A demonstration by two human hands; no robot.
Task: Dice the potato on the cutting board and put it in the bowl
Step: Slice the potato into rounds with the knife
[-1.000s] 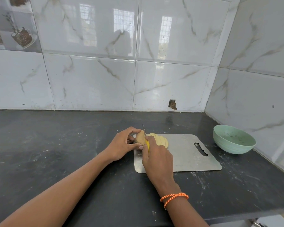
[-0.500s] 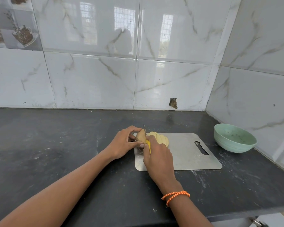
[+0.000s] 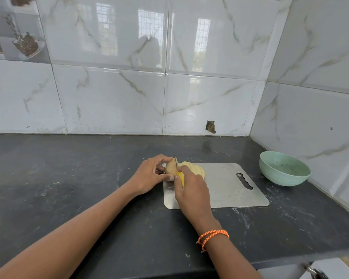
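A brown-skinned potato end [image 3: 170,167] stands at the far left corner of the steel cutting board [image 3: 226,188]. My left hand [image 3: 149,175] grips it with curled fingers and thumb. Pale yellow slices [image 3: 195,168] lean in a row just right of it. My right hand [image 3: 191,191] holds a yellow-handled knife [image 3: 179,176], whose thin blade rises between the potato end and the slices. The green bowl [image 3: 283,168] sits to the right of the board, against the side wall.
The dark stone counter [image 3: 69,178] stretches wide to the left and ends in a front edge near me. Tiled walls close the back and right side. An orange cord bracelet [image 3: 213,237] circles my right wrist.
The view has shifted slightly. My hands stay in place, with the knife still at the potato beside the slices.
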